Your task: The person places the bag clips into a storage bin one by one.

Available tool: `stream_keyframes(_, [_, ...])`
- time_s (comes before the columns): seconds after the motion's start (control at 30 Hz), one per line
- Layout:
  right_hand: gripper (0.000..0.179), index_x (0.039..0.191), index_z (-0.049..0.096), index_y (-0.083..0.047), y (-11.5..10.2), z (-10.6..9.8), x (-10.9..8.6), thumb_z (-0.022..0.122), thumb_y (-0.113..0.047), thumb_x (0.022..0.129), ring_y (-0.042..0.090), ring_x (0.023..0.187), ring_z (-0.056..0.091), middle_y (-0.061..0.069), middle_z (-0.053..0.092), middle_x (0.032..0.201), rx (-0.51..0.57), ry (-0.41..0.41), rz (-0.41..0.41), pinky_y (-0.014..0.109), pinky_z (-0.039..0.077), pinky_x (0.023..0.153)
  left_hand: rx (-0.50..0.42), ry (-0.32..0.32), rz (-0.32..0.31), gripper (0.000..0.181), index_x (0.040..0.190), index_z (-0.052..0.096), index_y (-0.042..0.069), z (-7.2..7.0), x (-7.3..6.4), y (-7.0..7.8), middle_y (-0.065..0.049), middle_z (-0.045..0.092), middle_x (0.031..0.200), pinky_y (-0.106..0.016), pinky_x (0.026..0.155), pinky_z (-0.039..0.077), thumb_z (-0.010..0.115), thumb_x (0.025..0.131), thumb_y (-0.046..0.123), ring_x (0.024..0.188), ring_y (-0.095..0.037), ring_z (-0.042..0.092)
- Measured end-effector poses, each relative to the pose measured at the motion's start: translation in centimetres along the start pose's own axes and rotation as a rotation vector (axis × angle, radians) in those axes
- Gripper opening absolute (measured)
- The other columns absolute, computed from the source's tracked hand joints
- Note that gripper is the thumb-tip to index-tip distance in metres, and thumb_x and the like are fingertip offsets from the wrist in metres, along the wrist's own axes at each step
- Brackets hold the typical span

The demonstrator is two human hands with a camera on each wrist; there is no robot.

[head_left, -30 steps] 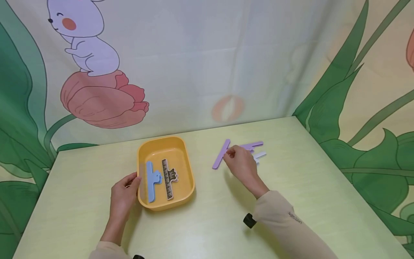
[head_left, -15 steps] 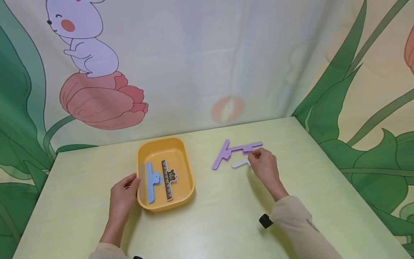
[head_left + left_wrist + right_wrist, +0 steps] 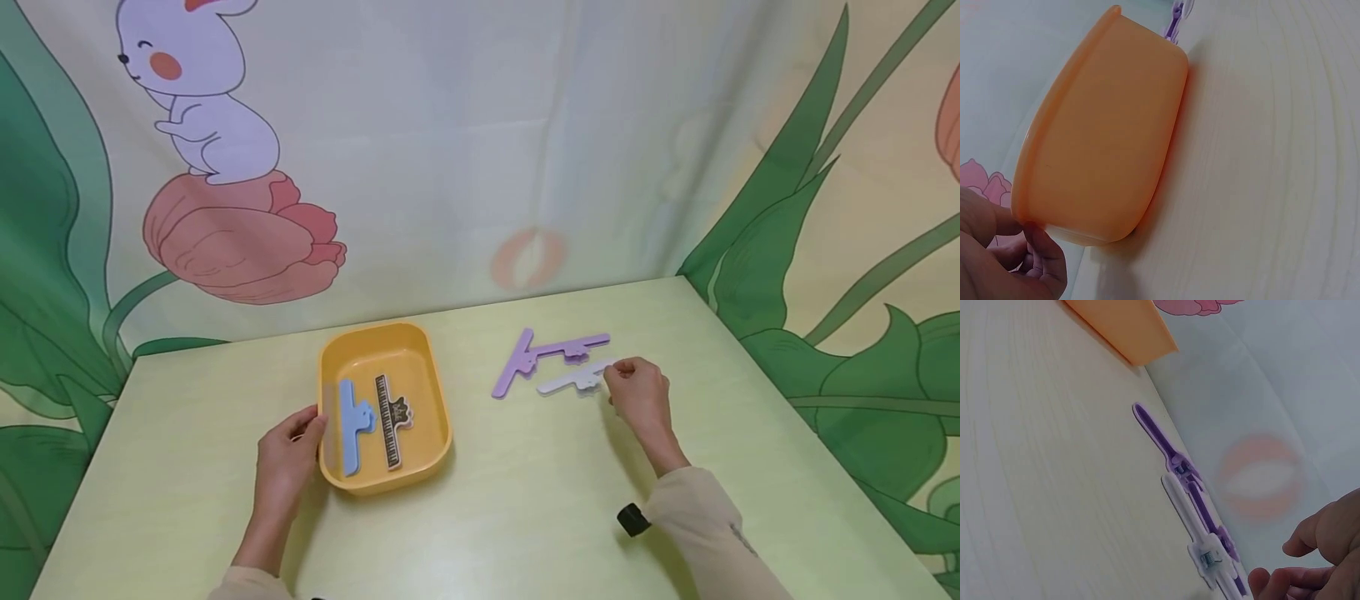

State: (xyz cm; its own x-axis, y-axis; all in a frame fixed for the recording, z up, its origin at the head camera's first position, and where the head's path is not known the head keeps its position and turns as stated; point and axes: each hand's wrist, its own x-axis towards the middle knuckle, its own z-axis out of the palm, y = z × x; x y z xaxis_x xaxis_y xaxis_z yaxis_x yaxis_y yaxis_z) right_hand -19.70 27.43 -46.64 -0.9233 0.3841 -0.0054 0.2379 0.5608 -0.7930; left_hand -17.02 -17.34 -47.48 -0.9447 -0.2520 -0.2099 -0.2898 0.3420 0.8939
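My left hand point(image 3: 285, 458) pinches the left rim of a yellow tray point(image 3: 390, 482) between thumb and fingers; the left wrist view shows the grip at the tray's corner. In the tray lie a blue bag clip point(image 3: 348, 429) and a bag clip with a piano-key pattern point(image 3: 387, 425). My right hand point(image 3: 641, 396) is at the right end of a white bag clip point(image 3: 577, 383) on the table. In the right wrist view its thumb point(image 3: 1307, 540) and index finger stand apart, with nothing seen between them. Two purple bag clips, one slanted point(image 3: 510, 371) and one crosswise point(image 3: 558, 347), lie just behind.
The pale wooden table point(image 3: 510, 517) ends at a printed curtain point(image 3: 450, 167) close behind the tray and clips. More printed curtain point(image 3: 885, 350) borders the table's right side. A black band point(image 3: 633, 520) is worn at my right sleeve.
My right hand has moved right, from the slanted purple clip past the white clip's middle to its right end. The white clip shows more fully. My left hand stays on the tray.
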Motion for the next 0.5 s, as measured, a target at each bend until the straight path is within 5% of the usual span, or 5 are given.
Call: stream_keyframes(0.5, [0.027, 0.113, 0.070, 0.003, 1.14, 0.98, 0.34, 0.058, -0.017, 0.099, 0.021, 0.059, 0.066, 0.019, 0.075, 0.092, 0.083, 0.039, 0.082, 0.024, 0.047, 0.050, -0.004, -0.002, 0.002, 0.047, 0.147, 0.053, -0.002, 0.00, 0.03, -0.09, -0.023, 0.058, 0.135, -0.010, 0.070, 0.045, 0.053, 0.109, 0.025, 0.114, -0.029, 0.054])
